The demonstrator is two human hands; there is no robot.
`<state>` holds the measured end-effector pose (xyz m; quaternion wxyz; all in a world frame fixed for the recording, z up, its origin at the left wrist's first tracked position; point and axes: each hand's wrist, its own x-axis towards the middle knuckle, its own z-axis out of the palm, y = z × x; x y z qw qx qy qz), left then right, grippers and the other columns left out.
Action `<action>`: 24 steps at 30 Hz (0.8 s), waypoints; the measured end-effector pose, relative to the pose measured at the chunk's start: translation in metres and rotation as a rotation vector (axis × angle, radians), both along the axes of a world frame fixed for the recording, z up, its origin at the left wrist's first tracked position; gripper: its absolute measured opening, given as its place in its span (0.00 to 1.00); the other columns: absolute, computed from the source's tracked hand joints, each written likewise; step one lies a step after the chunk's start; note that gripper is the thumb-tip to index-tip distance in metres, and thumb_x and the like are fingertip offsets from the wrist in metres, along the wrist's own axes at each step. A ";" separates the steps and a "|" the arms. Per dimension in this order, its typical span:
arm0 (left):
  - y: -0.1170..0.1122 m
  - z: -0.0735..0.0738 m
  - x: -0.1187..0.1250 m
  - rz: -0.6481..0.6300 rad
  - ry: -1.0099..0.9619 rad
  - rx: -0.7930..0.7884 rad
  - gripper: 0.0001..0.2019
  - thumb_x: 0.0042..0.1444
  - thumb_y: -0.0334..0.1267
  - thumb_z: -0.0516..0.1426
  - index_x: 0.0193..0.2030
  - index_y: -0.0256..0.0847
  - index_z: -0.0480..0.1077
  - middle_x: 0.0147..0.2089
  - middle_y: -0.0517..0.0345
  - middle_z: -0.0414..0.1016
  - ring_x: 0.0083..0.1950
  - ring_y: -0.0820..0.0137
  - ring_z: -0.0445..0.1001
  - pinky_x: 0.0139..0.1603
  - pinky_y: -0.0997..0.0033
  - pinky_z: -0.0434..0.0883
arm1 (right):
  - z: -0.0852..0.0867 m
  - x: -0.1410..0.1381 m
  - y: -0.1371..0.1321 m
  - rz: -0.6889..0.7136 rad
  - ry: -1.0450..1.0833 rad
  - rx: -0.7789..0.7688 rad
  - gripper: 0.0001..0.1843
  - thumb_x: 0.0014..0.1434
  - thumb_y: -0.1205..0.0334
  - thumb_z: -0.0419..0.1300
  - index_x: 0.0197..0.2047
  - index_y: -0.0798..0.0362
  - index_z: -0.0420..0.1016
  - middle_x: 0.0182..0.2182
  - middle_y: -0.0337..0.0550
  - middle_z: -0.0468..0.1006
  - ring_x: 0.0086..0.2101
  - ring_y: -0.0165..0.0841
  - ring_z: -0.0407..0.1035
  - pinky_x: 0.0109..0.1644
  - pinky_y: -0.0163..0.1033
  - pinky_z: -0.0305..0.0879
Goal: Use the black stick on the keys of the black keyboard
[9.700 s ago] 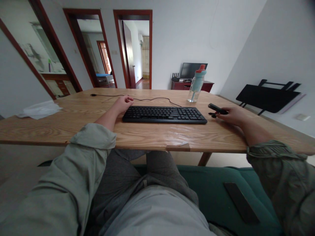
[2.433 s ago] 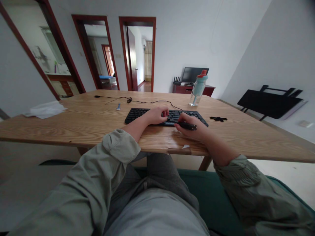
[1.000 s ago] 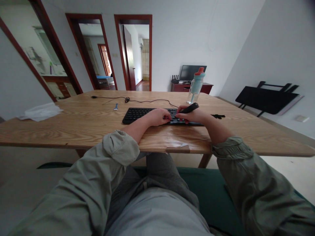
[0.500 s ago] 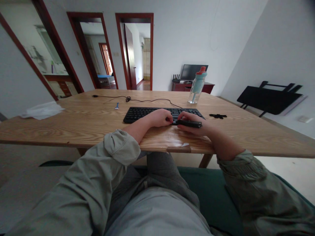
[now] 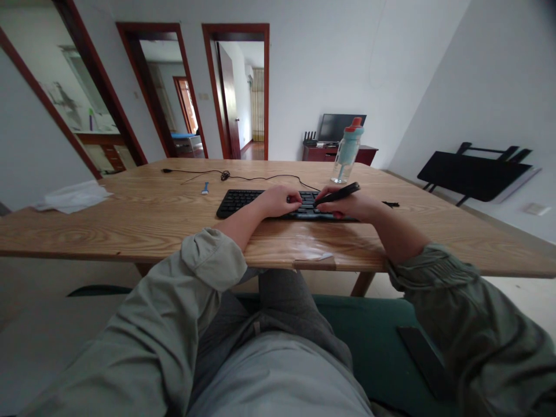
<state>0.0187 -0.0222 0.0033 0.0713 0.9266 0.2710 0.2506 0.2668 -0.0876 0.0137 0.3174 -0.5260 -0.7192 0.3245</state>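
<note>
A black keyboard (image 5: 237, 202) lies on the wooden table in front of me. My left hand (image 5: 278, 200) rests over its middle, fingers curled in a pinch; a dark spot shows at the fingertips, but I cannot make out what it is. Between the fingers of my right hand (image 5: 350, 204) is a black pen-like tool (image 5: 341, 193), slanting up to the right. Its lower end points down at the keys, just right of my left fingertips. Whether it touches them is unclear. My hands and wrists cover parts of the keyboard.
A clear bottle with a red lid (image 5: 347, 152) stands behind my right hand. The keyboard's cable (image 5: 260, 177) runs leftward. A small blue-and-white item (image 5: 205, 188), crumpled white sheet (image 5: 76, 196) and black object (image 5: 392, 204) lie on the table (image 5: 165, 231).
My right hand has moved slightly up and away from the table's front edge. The black tool has swung from nearly level to tilted, its far end raised. My left hand has shifted slightly forward and left.
</note>
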 end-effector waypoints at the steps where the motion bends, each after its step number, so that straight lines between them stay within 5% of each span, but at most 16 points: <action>1: 0.001 0.000 -0.002 0.017 -0.030 -0.008 0.10 0.61 0.37 0.61 0.42 0.38 0.84 0.39 0.54 0.85 0.39 0.67 0.78 0.44 0.69 0.72 | 0.002 0.000 0.003 0.021 -0.022 0.001 0.17 0.52 0.53 0.72 0.44 0.49 0.79 0.24 0.35 0.73 0.22 0.29 0.64 0.24 0.35 0.61; 11: 0.003 -0.004 -0.003 -0.006 0.009 -0.051 0.11 0.58 0.39 0.62 0.42 0.37 0.83 0.35 0.55 0.83 0.35 0.68 0.75 0.37 0.70 0.69 | -0.001 -0.003 0.013 -0.050 0.026 0.013 0.07 0.58 0.57 0.67 0.38 0.49 0.75 0.23 0.35 0.67 0.22 0.29 0.59 0.23 0.35 0.55; 24: -0.002 -0.007 0.008 -0.041 0.152 0.056 0.12 0.63 0.35 0.58 0.46 0.39 0.84 0.43 0.53 0.86 0.41 0.66 0.79 0.44 0.70 0.70 | -0.006 -0.001 0.018 -0.068 0.141 -0.042 0.12 0.55 0.55 0.71 0.37 0.51 0.75 0.22 0.35 0.65 0.22 0.28 0.56 0.22 0.35 0.51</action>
